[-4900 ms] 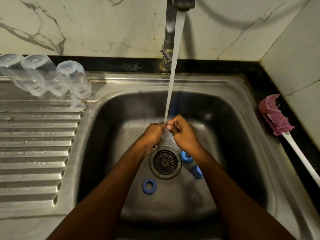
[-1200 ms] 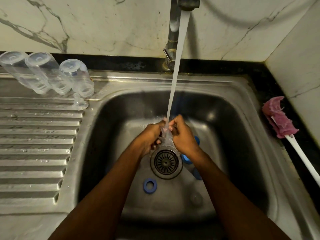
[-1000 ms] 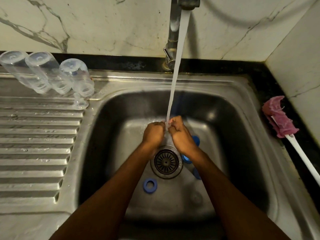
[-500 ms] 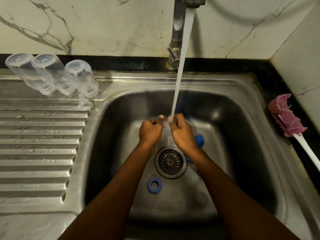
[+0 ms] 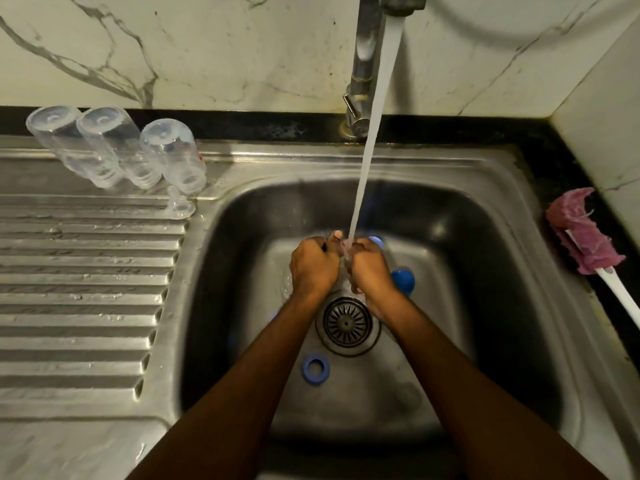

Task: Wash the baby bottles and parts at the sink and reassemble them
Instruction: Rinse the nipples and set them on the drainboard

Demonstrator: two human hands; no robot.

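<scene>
Left hand [image 5: 313,268] and right hand [image 5: 370,268] meet with curled fingers under the water stream [image 5: 367,168]; what they grip is hidden. Three clear bottles [image 5: 114,147] stand inverted on the drainboard [image 5: 86,289], and a blue ring [image 5: 315,365] lies in the sink [image 5: 235,244]

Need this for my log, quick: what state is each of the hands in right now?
Left hand: closed, fingers curled on a small clear part.
Right hand: closed on the same part, which is mostly hidden between them.
</scene>
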